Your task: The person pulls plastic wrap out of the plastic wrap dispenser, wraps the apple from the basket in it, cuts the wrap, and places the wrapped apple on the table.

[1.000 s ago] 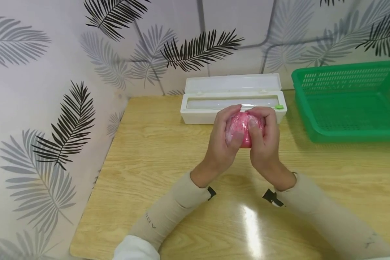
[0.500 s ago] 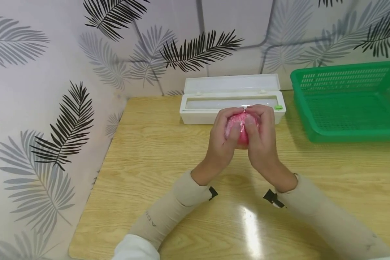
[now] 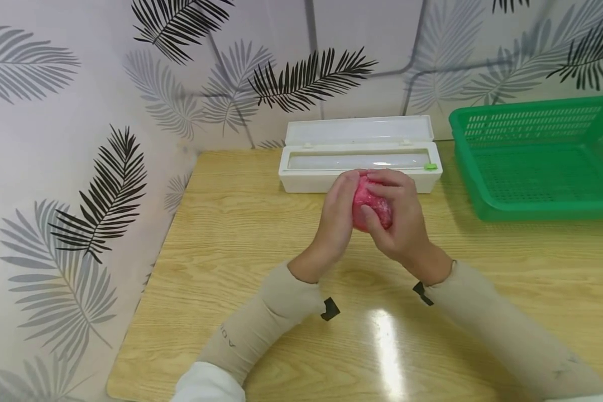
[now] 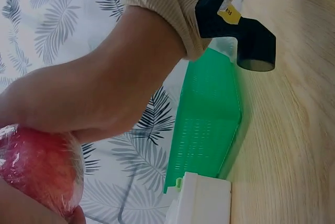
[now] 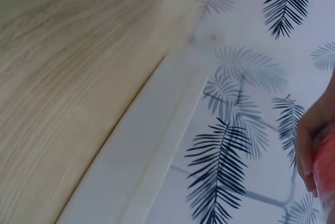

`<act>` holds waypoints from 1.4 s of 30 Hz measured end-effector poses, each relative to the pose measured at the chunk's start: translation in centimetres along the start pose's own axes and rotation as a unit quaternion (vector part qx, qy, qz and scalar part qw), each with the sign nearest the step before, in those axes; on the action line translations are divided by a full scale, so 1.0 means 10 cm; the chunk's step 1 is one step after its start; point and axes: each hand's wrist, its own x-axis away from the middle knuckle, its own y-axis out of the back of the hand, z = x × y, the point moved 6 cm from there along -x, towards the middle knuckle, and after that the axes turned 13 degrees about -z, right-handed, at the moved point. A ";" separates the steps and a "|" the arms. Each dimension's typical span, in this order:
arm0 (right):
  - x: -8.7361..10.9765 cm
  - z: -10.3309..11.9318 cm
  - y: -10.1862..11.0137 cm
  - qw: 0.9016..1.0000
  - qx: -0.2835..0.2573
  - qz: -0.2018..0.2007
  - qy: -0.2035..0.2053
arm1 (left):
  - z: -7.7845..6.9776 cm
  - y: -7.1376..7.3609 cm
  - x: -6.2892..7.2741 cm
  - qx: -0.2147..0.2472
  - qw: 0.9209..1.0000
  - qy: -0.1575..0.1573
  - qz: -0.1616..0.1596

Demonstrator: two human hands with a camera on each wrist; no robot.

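A round red fruit, apparently an apple [image 3: 374, 204], is wrapped in clear, crinkled cling film and held up between both hands above the table. My left hand [image 3: 334, 215] cups its left side, with the palm against it; the thumb is out of sight in the head view. From the right, my right hand [image 3: 402, 218] grips it, thumb in front and fingers over the top. The left wrist view shows the shiny film stretched over the apple [image 4: 44, 169]. Just behind the hands stands a white cling film dispenser [image 3: 306, 181], its lid raised and a roll inside.
A green plastic basket [image 3: 558, 209] stands at the right of the wooden table [image 3: 221, 234]. Behind the table rises a wall [image 3: 261, 33] with a leaf pattern. A small green slider [image 3: 430, 166] sits at the dispenser's right end.
Both thumbs pressed on the front of the apple before; now the left thumb is hidden and the left hand lies along its side. The right hand has shifted left over the apple.
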 end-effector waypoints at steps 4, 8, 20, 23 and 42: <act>0.05 -0.02 -0.01 0.998 -0.009 -0.055 -0.008 | 0.06 -0.01 0.01 0.000 1.000 0.005 -0.020; 0.08 -0.01 0.01 0.998 0.006 -0.066 -0.013 | 0.06 -0.04 0.03 -0.015 1.000 -0.004 -0.027; -0.22 0.07 0.01 0.973 -0.044 -0.039 -0.221 | -0.24 -0.08 0.06 -0.037 0.989 -0.140 0.036; -0.28 0.17 0.02 0.967 -0.046 -0.052 -0.245 | -0.32 -0.08 0.12 -0.058 0.976 -0.201 0.055; -0.12 -0.10 0.05 0.929 -0.034 0.007 -0.368 | 0.01 0.06 -0.03 -0.223 0.917 -0.278 0.177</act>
